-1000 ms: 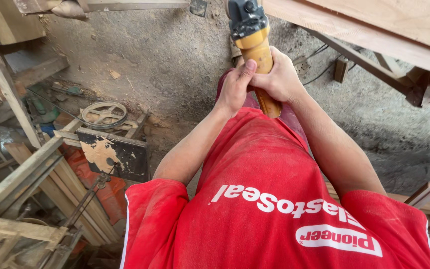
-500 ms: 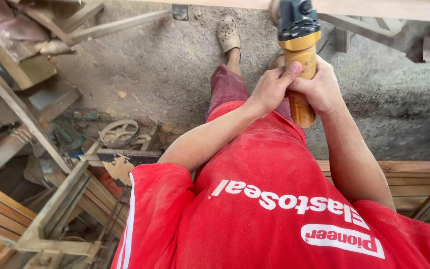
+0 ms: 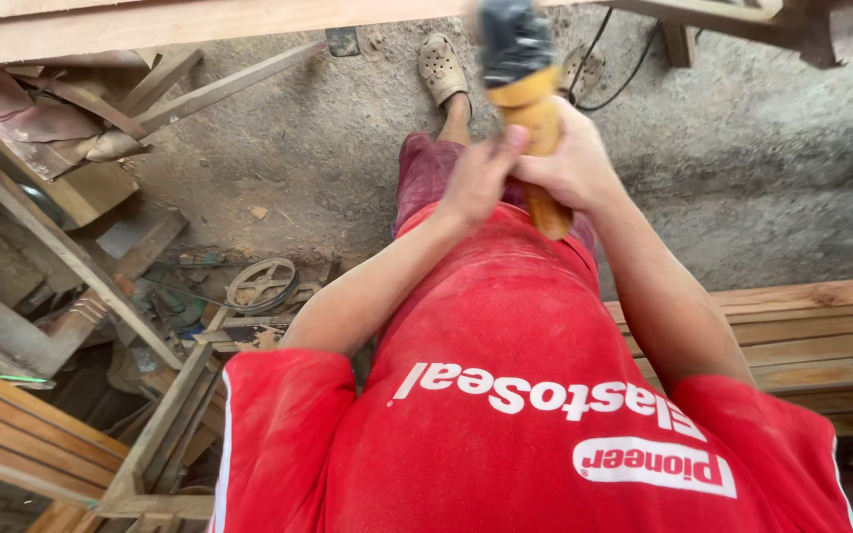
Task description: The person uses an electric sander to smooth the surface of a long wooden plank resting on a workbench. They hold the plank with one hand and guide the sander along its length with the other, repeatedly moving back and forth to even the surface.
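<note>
Both hands on yellow-and-black power tool (image 3: 523, 89), looks like angle grinder (head blurred, can't confirm disc). Right hand (image 3: 573, 163) wrapped tight round yellow body, fingers fully closed. Left hand (image 3: 478, 178) pressed against near side, fingertips curled onto it. Compared with second ago: tool shifted right across view, then back toward centre, now over sandalled foot (image 3: 443, 67) on dusty floor (image 3: 328, 148), so still being carried or repositioned, not cutting. Long plank (image 3: 180, 25) far, stacked boards (image 3: 812, 336) right, pulley wheel (image 3: 261, 284) left.
</note>
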